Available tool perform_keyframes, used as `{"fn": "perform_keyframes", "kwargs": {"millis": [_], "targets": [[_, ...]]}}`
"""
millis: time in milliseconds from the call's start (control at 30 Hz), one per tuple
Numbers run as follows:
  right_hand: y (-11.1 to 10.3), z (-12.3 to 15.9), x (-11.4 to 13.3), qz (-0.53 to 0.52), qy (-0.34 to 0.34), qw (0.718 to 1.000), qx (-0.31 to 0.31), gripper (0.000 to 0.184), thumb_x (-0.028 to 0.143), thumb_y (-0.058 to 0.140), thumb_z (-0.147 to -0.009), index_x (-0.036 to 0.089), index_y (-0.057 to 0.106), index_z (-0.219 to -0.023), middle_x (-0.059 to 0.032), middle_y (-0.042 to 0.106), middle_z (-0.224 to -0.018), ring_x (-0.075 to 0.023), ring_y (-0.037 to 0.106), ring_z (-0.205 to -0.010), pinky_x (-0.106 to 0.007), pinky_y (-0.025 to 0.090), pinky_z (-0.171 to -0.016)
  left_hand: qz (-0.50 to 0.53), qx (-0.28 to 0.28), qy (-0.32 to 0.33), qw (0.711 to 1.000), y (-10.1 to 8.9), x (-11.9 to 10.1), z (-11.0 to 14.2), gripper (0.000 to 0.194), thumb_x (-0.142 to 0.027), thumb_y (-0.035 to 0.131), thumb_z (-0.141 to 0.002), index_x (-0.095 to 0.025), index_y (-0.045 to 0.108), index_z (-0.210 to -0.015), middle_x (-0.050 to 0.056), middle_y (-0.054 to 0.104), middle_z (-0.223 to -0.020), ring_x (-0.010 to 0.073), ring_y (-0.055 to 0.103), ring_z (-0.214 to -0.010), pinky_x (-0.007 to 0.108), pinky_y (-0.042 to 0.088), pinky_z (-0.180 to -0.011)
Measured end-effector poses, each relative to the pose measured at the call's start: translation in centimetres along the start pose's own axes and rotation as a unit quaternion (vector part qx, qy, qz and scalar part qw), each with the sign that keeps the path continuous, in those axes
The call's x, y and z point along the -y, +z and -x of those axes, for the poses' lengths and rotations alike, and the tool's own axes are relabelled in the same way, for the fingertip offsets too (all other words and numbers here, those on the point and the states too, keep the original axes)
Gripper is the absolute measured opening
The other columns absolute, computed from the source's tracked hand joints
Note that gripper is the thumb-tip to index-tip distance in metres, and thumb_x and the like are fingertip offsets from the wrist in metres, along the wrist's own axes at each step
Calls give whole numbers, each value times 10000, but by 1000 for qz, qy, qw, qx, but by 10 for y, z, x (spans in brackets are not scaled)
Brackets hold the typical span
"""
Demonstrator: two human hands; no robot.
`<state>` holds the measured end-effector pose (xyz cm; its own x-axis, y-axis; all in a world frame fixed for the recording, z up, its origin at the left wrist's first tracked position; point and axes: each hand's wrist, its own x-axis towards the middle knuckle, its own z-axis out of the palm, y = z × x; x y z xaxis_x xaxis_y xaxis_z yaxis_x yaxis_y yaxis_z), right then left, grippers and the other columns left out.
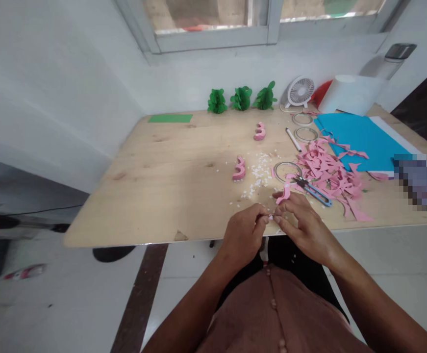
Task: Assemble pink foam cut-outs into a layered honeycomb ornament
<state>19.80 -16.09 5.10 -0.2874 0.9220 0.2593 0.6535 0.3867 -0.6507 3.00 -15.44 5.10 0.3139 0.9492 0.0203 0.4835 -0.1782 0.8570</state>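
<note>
Near the table's front edge, my left hand (243, 229) is closed, thumb and forefinger pinching a tiny white piece (270, 217). Fingertips of my right hand (306, 223) meet it from the other side and are also closed on the piece. A curved pink paper shape (284, 195) shows just beyond my right fingers; whether they grip it too, I cannot tell. Small white bits (259, 174) lie scattered past my hands. Two stacked pink paper curves stand farther off, a nearer one (239, 169) and a farther one (260, 131). Blue-handled snips (314, 190) rest by my right hand.
Pink paper scraps (325, 166) heap at the right, beside tape rings (306, 134), a white marker (293, 139) and blue sheets (364, 139). Along the wall stand green paper shapes (241, 99) and a small fan (300, 91). A green strip (170, 118) lies at the back left.
</note>
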Motion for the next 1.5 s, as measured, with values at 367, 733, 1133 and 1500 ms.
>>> {"fn": "perform_keyframes", "kwargs": {"millis": [367, 733, 1133, 1500], "targets": [[0, 0, -2, 11, 9, 1000, 12, 52, 194, 509, -858, 201, 545, -821, -116, 592, -1004, -295, 527, -1015, -453, 448, -840, 19, 39, -10, 999, -2, 0, -1, 149, -176, 459, -848, -187, 594, -786, 0, 658, -754, 146, 591, -720, 247, 406, -669], [2, -2, -1, 6, 12, 1000, 8, 49, 193, 523, -845, 192, 560, -813, -107, 592, -967, -274, 529, -968, -422, 437, -830, 59, 38, -18, 997, 1, 3, -3, 152, -189, 459, -840, -191, 598, -781, 3, 672, -783, 145, 599, -723, 252, 431, -674], [0, -5, 2, 17, 11, 1000, 18, 69, 157, 515, -814, 199, 529, -761, -74, 578, -835, -241, 526, -852, -381, 423, -765, 76, 49, -14, 996, 0, 6, -2, 174, -185, 457, -841, -188, 629, -812, 7, 682, -799, 139, 602, -726, 244, 446, -670], [2, -4, 3, 18, 12, 1000, 12, 75, 150, 517, -815, 192, 542, -758, -78, 596, -841, -241, 532, -862, -383, 423, -770, 91, 70, -7, 993, -4, 7, -6, 177, -191, 454, -838, -167, 623, -791, 7, 649, -748, 132, 572, -690, 245, 440, -653]]}}
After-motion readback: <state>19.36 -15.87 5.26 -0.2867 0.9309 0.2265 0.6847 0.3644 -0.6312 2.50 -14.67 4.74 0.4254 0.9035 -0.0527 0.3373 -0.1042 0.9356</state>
